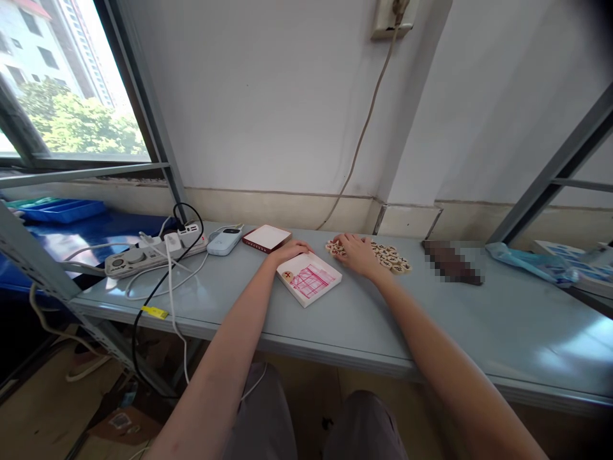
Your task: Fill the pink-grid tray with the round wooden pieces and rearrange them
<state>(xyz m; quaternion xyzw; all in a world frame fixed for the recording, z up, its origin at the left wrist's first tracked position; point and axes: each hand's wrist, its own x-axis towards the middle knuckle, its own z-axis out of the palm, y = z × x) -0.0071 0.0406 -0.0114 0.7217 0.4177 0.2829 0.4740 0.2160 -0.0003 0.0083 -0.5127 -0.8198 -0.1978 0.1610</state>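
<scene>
A shallow white square box (pixel 318 284) with pink hand-drawn grid lines lies on the grey shelf in front of me. One round wooden chess piece (pixel 287 276) with a dark character rests at its left corner. My left hand (pixel 293 250) holds the box by its far left edge, fingers bent along that side. To the right lies a flat cluster of wooden chess pieces (pixel 385 257). My right hand (pixel 353 252) is over the left part of this cluster, fingers spread and touching pieces; some are hidden beneath it.
A dark red box (pixel 267 237) with a white top sits behind my left hand. Further left are a white device (pixel 225 241), a power strip (pixel 143 257) and loose cables. At right lie a brown blurred object (pixel 453 263) and blue plastic wrapping (pixel 531 263).
</scene>
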